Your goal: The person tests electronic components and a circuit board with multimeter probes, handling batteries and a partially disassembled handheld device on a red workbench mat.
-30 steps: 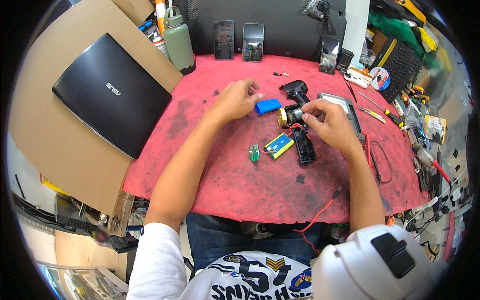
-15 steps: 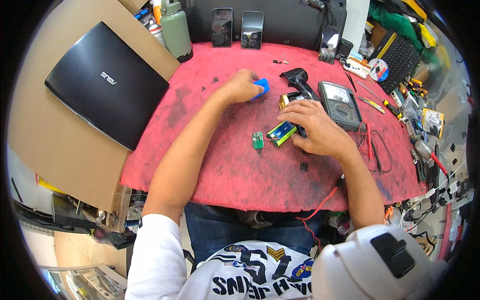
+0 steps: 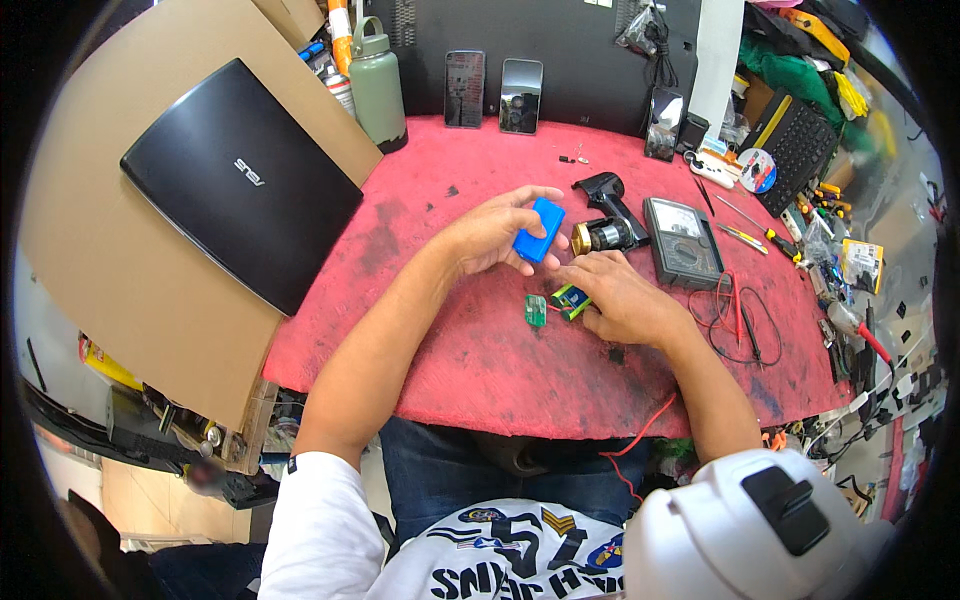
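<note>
My left hand (image 3: 497, 234) holds a blue rectangular block (image 3: 539, 230), which looks like a battery pack, above the mat, thumb across its face. Lower and to the right, my right hand (image 3: 625, 298) has its fingers closed over a yellow-green and blue battery pack (image 3: 571, 301), partly covering it. Thin red wire runs from that pack to a small green circuit board (image 3: 536, 311) lying on the mat. Just beyond my right hand lies a black pistol-grip tool body (image 3: 625, 212), with a gold-and-silver motor part (image 3: 602, 236) beside its handle.
An analog multimeter (image 3: 682, 243) with red and black leads (image 3: 740, 320) lies right on the red mat (image 3: 480, 390). A black laptop (image 3: 240, 185) rests on cardboard at left, near a green bottle (image 3: 378, 90). Phones (image 3: 520, 95) lean at the back; tools clutter the right edge.
My left hand has lifted the blue block and drawn it nearer, turning it upright. My right hand has closed further over the green pack, uncovering the gold motor part. The whole view has shifted slightly.
</note>
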The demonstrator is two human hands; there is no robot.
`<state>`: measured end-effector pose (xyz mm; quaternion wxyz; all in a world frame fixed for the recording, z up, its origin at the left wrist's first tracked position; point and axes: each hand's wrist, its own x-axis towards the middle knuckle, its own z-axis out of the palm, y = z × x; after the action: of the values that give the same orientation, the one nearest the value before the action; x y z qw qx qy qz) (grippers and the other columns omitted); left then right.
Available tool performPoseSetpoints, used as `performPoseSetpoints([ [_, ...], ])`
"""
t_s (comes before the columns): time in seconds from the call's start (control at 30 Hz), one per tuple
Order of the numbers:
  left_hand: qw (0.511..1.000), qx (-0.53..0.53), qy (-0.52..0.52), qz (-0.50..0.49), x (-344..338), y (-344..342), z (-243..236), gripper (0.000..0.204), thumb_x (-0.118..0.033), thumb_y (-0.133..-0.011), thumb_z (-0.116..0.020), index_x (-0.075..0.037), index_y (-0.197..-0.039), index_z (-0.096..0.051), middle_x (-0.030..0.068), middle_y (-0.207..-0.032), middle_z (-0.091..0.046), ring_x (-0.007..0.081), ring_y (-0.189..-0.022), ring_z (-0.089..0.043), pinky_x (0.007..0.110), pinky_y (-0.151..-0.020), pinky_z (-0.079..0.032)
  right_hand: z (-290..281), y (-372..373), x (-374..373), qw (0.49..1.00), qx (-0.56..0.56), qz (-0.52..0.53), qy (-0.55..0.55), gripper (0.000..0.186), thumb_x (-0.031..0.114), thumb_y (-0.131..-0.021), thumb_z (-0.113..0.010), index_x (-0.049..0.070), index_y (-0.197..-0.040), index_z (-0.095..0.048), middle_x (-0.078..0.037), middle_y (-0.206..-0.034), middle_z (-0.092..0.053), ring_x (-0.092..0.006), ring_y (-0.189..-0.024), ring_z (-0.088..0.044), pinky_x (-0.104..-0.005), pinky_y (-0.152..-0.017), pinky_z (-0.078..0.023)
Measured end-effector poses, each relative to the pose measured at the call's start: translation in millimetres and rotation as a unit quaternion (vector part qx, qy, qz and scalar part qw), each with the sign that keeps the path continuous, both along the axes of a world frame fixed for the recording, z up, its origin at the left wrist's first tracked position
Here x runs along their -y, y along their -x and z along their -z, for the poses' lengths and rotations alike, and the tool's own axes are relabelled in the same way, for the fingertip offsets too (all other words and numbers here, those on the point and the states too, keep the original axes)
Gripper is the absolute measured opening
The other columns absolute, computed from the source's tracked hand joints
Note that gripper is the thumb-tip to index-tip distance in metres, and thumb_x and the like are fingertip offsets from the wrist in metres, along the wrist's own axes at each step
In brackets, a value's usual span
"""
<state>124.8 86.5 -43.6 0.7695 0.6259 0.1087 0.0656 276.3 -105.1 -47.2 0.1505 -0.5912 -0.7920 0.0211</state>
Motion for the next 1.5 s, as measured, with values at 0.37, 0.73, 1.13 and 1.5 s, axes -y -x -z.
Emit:
performPoseSetpoints([
  [0.37, 0.978, -0.066, 0.194, -0.042, -10, -13, 24, 0.033, -0.019, -0.1, -0.053, -0.005, -0.129, -0.046, 0.0193, -0.104, -0.071, 0.0331, -0.085, -0.075, 0.031, -0.053, -0.058, -6, -11, 0, 0.994, -0.109, -0.004, -0.022, 0.032, -0.002, -0.067, -0.076, 0.006, -0.095, -0.063, -0.01, -0.097, -0.063, -0.0335, -0.101, -0.061, -0.0437, -0.089, -0.048],
  [0.73, 0.998, -0.053, 0.012, 0.022, 10, -5, 11, 0.044, -0.007, -0.09, -0.06, -0.006, -0.131, -0.043, 0.0166, -0.115, -0.066, 0.0291, -0.086, -0.074, 0.032, -0.058, -0.061, -6, -19, -1, 0.98, -0.17, 0.031, -0.099, 0.035, -0.004, -0.066, -0.081, 0.003, -0.093, -0.06, -0.011, -0.093, -0.065, -0.0317, -0.091, -0.064, -0.0395, -0.081, -0.05],
  [1.13, 0.973, -0.119, -0.177, 0.085, 28, -3, 2, 0.042, -0.007, -0.084, -0.067, -0.006, -0.119, -0.045, 0.0143, -0.107, -0.068, 0.0221, -0.081, -0.073, 0.03, -0.053, -0.057, -1, -25, -3, 0.976, -0.181, -0.009, -0.119, 0.035, -0.006, -0.068, -0.076, 0.003, -0.096, -0.056, -0.015, -0.096, -0.063, -0.038, -0.095, -0.063, -0.0439, -0.081, -0.049],
  [1.5, 0.971, -0.125, -0.164, 0.122, 25, 1, -6, 0.052, -0.007, -0.079, -0.059, -0.007, -0.13, -0.047, 0.0122, -0.111, -0.066, 0.0198, -0.086, -0.072, 0.03, -0.06, -0.059, -3, -26, -1, 0.967, -0.243, 0.026, -0.078, 0.031, -0.002, -0.074, -0.077, 0.002, -0.097, -0.056, -0.015, -0.088, -0.064, -0.0341, -0.085, -0.064, -0.0423, -0.075, -0.049],
])
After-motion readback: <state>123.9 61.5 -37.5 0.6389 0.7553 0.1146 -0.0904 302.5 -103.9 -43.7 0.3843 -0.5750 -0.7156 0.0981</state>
